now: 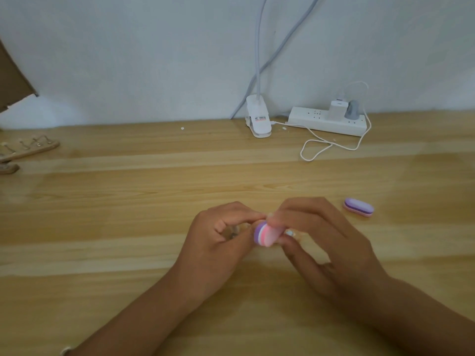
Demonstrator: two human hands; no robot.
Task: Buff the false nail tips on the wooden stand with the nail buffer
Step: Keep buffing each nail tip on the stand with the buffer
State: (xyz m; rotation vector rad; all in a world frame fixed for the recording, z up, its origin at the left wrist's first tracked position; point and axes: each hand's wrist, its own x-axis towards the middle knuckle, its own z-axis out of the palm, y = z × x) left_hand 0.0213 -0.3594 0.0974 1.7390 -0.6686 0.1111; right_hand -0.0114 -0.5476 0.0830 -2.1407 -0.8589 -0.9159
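Right hand gripped the nail buffer beside a small blurred item pinched in the left hand; buffing seemed under way, calling for light strokes. The wooden stand lay at nine o'clock.

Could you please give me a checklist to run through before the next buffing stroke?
1. Grip on the nail buffer: ok; the right hand pinches it.
2. Nail tip against the buffer: cannot tell; the left hand curls beside it, but the spot is blurred.
3. Wooden stand close to the work: not ok; it sits at the table's far left edge, away from both hands.
4. Spare buffer out of the way: ok; it lies apart, to the right of the right hand.
5. White cable away from the hands: ok; it lies at the back.
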